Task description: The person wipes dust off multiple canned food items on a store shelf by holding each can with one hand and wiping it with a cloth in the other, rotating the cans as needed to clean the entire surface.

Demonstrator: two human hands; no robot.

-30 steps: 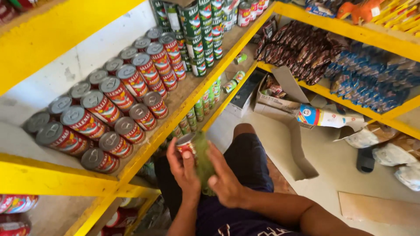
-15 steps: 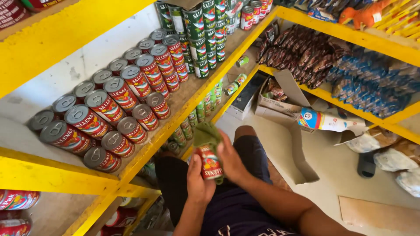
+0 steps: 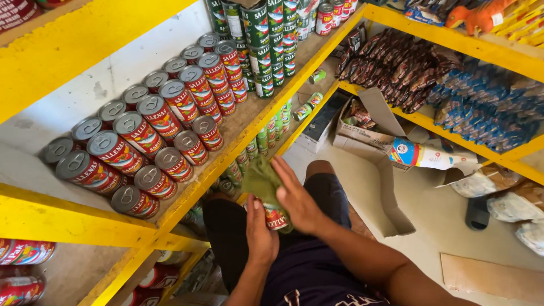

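The yellow shelf unit [image 3: 238,136] fills the left and upper field; a second yellow shelf [image 3: 453,133] runs along the right.

On the left shelf, red-labelled cans [image 3: 164,130] lie on their sides in stacked rows, silver pull-tab lids facing outward. Behind them, at the far end of the same shelf, green-labelled cans [image 3: 266,39] stand upright in stacks. Dark brown sachets [image 3: 391,65] and blue packets [image 3: 487,107] lie in heaps on the right shelf.

On the floor, an opened cardboard box [image 3: 362,122] sits below the right shelf. A white bottle [image 3: 428,154] with a blue and red label lies on its side just beside the box. A flat cardboard sheet [image 3: 487,277] lies at lower right.

Task item: one red-labelled can [image 3: 276,216] is held above the person's lap, between both hands. The left hand [image 3: 260,235] has its grip closed around the can from the near side. The right hand [image 3: 297,198] is laid with fingers extended against a green cloth [image 3: 262,180], pressing it onto the upper part of the can; this grip is not closed around anything. The cloth covers the can's top end.
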